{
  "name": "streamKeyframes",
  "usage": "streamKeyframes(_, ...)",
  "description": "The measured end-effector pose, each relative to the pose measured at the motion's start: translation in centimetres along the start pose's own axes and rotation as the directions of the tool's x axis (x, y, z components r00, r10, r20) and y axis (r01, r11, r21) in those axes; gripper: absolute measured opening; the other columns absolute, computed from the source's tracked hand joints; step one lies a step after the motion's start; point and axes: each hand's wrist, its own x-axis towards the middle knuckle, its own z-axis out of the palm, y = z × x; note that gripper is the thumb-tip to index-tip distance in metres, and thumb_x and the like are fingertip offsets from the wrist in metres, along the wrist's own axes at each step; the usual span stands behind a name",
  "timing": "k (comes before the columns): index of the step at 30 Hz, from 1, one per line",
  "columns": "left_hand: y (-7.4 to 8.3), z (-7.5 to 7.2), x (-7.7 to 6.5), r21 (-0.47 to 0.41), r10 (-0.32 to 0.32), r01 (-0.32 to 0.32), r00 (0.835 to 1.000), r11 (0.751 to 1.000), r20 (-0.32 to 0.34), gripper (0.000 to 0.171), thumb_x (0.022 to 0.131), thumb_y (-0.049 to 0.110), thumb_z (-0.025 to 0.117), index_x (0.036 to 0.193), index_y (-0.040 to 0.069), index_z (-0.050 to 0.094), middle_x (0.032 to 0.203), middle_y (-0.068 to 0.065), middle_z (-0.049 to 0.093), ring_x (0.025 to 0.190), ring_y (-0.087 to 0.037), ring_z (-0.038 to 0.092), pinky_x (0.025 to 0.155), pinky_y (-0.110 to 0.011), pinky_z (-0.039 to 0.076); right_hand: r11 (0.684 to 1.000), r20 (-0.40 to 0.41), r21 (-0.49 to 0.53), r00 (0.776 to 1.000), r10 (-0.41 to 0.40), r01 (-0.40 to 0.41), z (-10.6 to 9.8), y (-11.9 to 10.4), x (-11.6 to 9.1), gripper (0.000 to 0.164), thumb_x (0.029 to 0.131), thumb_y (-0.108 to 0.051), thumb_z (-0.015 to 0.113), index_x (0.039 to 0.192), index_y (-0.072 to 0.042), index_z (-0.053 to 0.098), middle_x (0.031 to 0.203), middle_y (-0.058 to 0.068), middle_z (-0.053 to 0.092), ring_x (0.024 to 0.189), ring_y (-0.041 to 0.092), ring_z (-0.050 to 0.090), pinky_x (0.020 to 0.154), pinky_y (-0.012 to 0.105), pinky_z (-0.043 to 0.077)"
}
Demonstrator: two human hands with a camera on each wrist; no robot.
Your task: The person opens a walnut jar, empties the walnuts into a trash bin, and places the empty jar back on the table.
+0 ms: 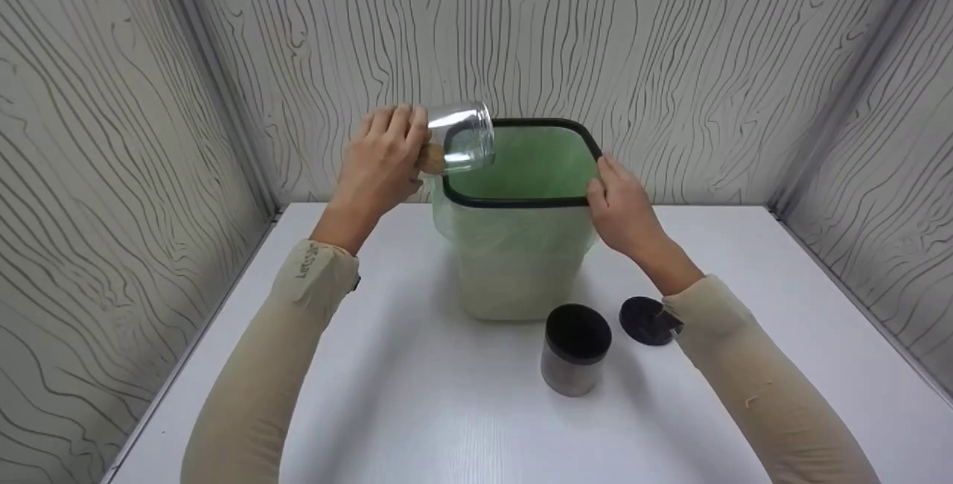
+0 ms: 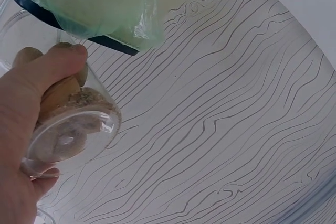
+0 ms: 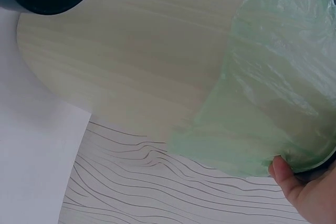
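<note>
My left hand (image 1: 383, 156) grips a clear jar (image 1: 465, 138) near its base. The jar lies tilted on its side, its mouth over the left rim of a trash can (image 1: 521, 268) lined with a green bag (image 1: 536, 156). Brown rounded pieces (image 2: 60, 95) and crumbs sit toward the jar's bottom in the left wrist view; their kind is unclear. At the can's right front corner, my right hand (image 1: 625, 205) holds the black rim, thumb over the bag's outer side (image 3: 283, 114). Part of that hand is out of the right wrist view.
In front of the can stands a canister (image 1: 573, 354) with a dark top. A round black lid (image 1: 648, 322) lies on the white table (image 1: 402, 409) to its right, under the right forearm. Wood-grain patterned panels (image 1: 476, 30) enclose the table at back and sides.
</note>
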Motion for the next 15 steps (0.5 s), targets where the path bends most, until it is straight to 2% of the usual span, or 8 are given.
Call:
streamKeyframes(8, 0.0, -0.27, 0.39, 0.067, 0.044, -0.045, 0.999, 0.997, 0.028, 0.082, 0.073, 0.027, 0.081, 0.136, -0.001, 0.037, 0.131, -0.021, 0.047, 0.121, -0.037, 0.044, 0.104, -0.045, 0.034, 1.0, -0.001, 0.0, 1.0, 0.015, -0.015, 0.0, -0.02, 0.02, 0.055, 0.1, -0.024, 0.029, 0.14, 0.015, 0.029, 0.147, 0.028, 0.026, 0.137, 0.038, 0.023, 0.11, 0.048, 0.021)
streamKeyframes(15, 0.03, -0.38, 0.69, 0.117, 0.08, -0.082, 0.997, 0.99, 0.022, 0.082, 0.071, 0.03, 0.082, 0.134, -0.001, 0.039, 0.128, -0.021, 0.048, 0.119, -0.037, 0.045, 0.103, -0.045, 0.035, 1.0, 0.0, -0.007, 1.0, 0.016, -0.016, 0.04, -0.02, 0.06, 0.055, 0.101, -0.025, 0.029, 0.14, 0.014, 0.029, 0.148, 0.027, 0.026, 0.137, 0.038, 0.023, 0.11, 0.048, 0.02)
